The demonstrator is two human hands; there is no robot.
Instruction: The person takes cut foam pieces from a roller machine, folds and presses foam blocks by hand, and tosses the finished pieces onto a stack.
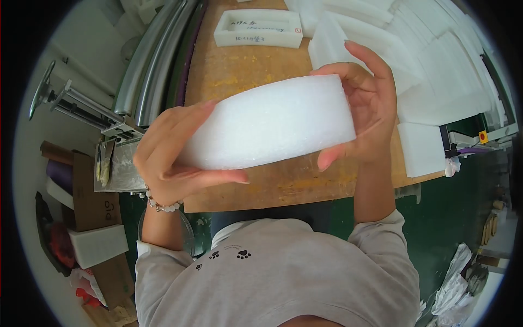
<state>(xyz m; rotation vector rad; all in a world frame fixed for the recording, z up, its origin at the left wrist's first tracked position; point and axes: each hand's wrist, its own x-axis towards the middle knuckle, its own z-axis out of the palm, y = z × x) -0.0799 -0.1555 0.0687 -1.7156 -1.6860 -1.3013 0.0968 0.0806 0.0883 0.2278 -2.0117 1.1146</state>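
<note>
A thick white foam block (272, 122) is held up over the wooden table (229, 71), tilted slightly with its right end higher. My left hand (174, 150) is wrapped round the block's left end, thumb along the lower edge and fingers on the upper side. Around the right end is my right hand (368, 103), with its thumb below, a finger on the top edge and another finger raised off the foam. Parts of both hands' fingers are hidden behind the block.
A white foam tray with handwriting (259, 28) lies at the table's back. White foam sheets (436, 71) are piled at the right. Metal rollers (158, 60) run along the left, near a handwheel (42, 90). A cardboard box (95, 191) stands lower left.
</note>
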